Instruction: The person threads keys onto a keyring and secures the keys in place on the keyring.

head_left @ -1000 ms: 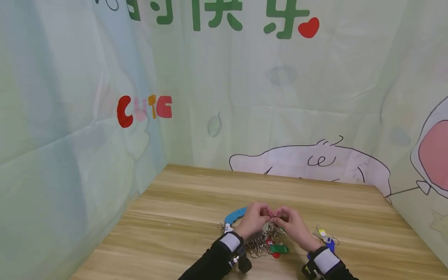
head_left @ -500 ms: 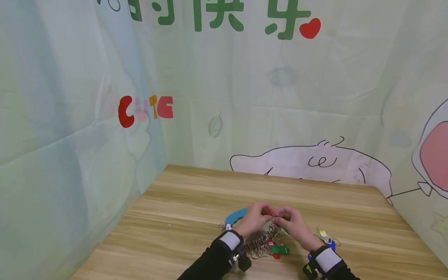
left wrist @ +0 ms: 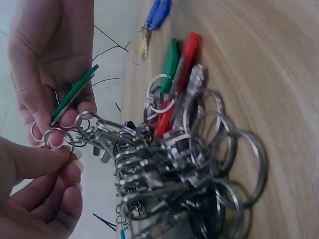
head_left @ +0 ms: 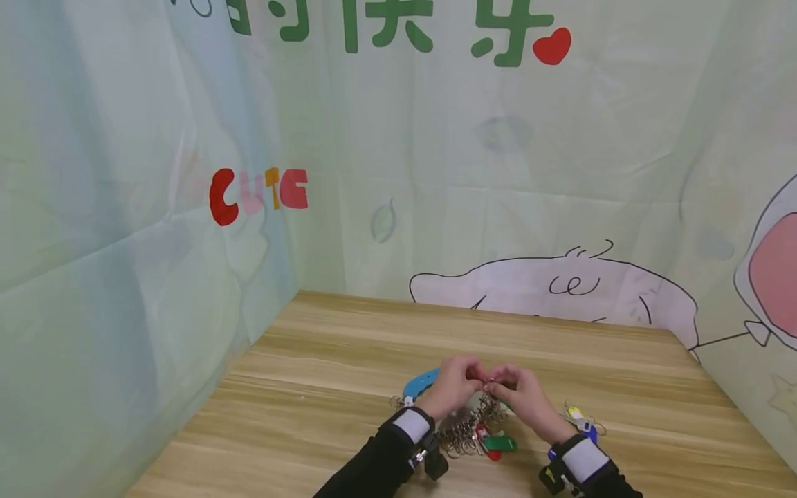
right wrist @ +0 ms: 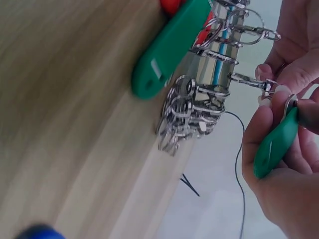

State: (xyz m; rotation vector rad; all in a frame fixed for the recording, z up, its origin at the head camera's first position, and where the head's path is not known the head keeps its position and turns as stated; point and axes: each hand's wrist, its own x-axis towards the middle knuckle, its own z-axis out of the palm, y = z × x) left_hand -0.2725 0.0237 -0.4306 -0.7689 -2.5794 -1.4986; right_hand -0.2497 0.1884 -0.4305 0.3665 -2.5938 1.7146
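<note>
My left hand (head_left: 453,386) and right hand (head_left: 526,401) meet fingertip to fingertip over the middle of the table. In the left wrist view, my left thumb and fingers (left wrist: 40,184) pinch a small metal split ring (left wrist: 59,138), joined to a metal clasp. My right fingers pinch the ring of a green key tag (right wrist: 276,144), which lies against the right palm. Just below the hands is a heap of metal clasps and key rings (left wrist: 169,169). Beside it lie another green key tag (right wrist: 159,64) and a red key tag (left wrist: 188,52). Fingertips partly hide where the rings meet.
A blue curved piece (head_left: 420,383) lies behind my left wrist. Right of my right hand are a blue key tag (head_left: 588,431) and a yellow key tag (head_left: 574,413) with rings. Printed cloth (head_left: 386,138) walls the wooden table (head_left: 299,373) at the back and left.
Both hands stay together in nearly the same place, still pinching the rings. The fingertips shift only slightly, and the camera view moves a little.
</note>
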